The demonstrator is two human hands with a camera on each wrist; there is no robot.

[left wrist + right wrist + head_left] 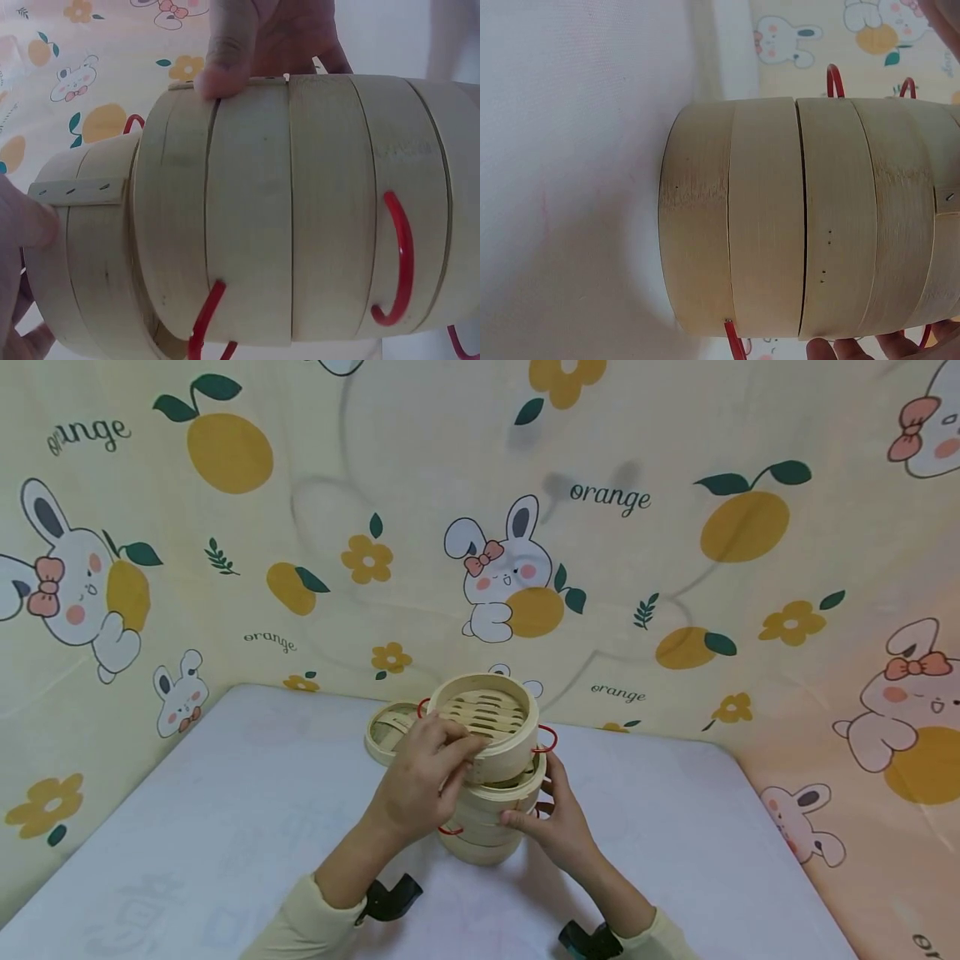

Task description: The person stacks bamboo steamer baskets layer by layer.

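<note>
A small bamboo steamer basket (pixel 510 762) with a slatted floor and red loop handles sits tilted and off-centre on top of a stack of steamer baskets (pixel 483 839). My left hand (pixel 420 777) grips its near left wall, with fingers over the rim. In the left wrist view the tilted basket (pixel 97 255) leaves a gap at the stack's top edge. My right hand (pixel 562 827) holds the upper stack (pixel 255 210) from the right, its thumb in front and fingers behind. The right wrist view shows the lower stack (pixel 765 217) upright on the table.
A round bamboo piece with a woven-looking surface, perhaps the lid (pixel 380 739), lies behind the stack on the left. The white-covered table (pixel 247 827) meets a printed cloth backdrop (pixel 420 485) just behind.
</note>
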